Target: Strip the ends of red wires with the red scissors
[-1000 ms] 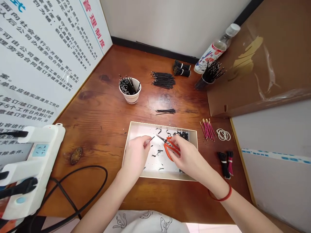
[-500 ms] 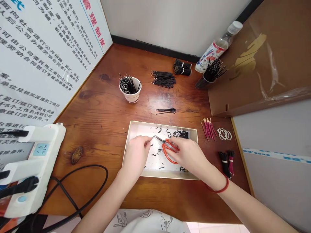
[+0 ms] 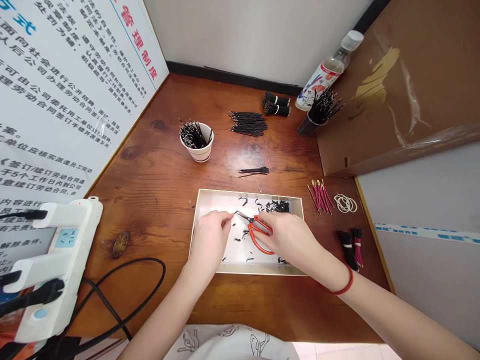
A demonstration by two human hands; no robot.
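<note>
My right hand (image 3: 285, 231) is closed round the red handles of a pair of small scissors (image 3: 259, 240), whose dark blades point left. Thumb and forefinger of my left hand (image 3: 213, 232) pinch a short, thin black wire (image 3: 235, 213), most of it hidden by the fingers. The blade tips are right at the wire's free end; whether they touch it I cannot tell. Both hands are over a shallow white box (image 3: 213, 198) with black scraps (image 3: 279, 206) strewn inside, thickest at its far right corner.
Behind the box lie a few black wires (image 3: 254, 171) and a larger row (image 3: 247, 123). A paper cup (image 3: 200, 152) and a clear cup (image 3: 307, 125) hold more. Pink wires (image 3: 320, 196), rubber bands (image 3: 345, 203) and tied bundles (image 3: 348, 248) lie right. A power strip (image 3: 63, 260) stands left.
The view has shifted slightly. My hands keep nearly the same pose over the box, with the blade tips still beside the pinched wire.
</note>
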